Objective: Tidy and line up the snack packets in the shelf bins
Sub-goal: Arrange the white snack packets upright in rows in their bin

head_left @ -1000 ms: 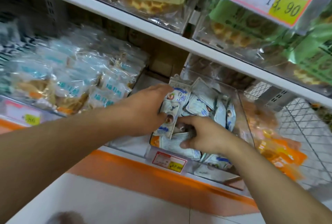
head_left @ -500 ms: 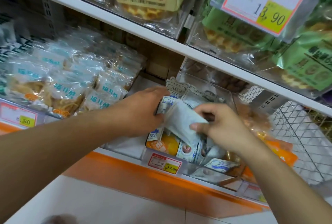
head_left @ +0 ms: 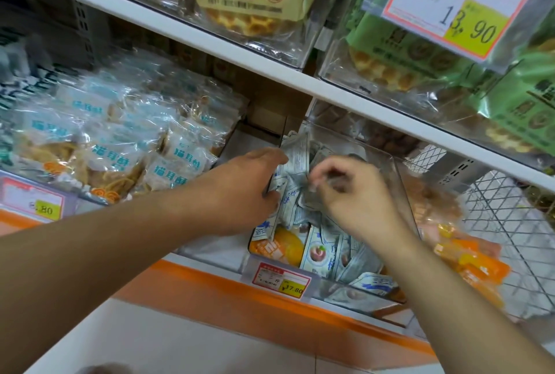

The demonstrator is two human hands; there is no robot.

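Note:
A clear plastic bin [head_left: 402,181] on the lower shelf holds several small white-and-blue snack packets [head_left: 318,253], some upright, some lying loose. My left hand [head_left: 240,190] reaches into the bin's left side and holds a bunch of upright packets [head_left: 295,153] together against the left wall. My right hand [head_left: 357,196] hovers over the middle of the bin, its fingertips curled and pinching a silvery packet [head_left: 310,196] beside that bunch. An orange packet [head_left: 282,246] lies at the bin's front left.
To the left is a bin of clear bags with blue print [head_left: 114,145]. Orange packets [head_left: 468,259] fill the bin to the right, by a wire mesh basket [head_left: 510,211]. A price tag [head_left: 280,280] marks the bin front. The upper shelf [head_left: 270,67] holds waffle bags close overhead.
My right hand lifted a packet from the front of the bin, carried it up and back, and now sets it against the bunch held by my left hand. The camera moved closer.

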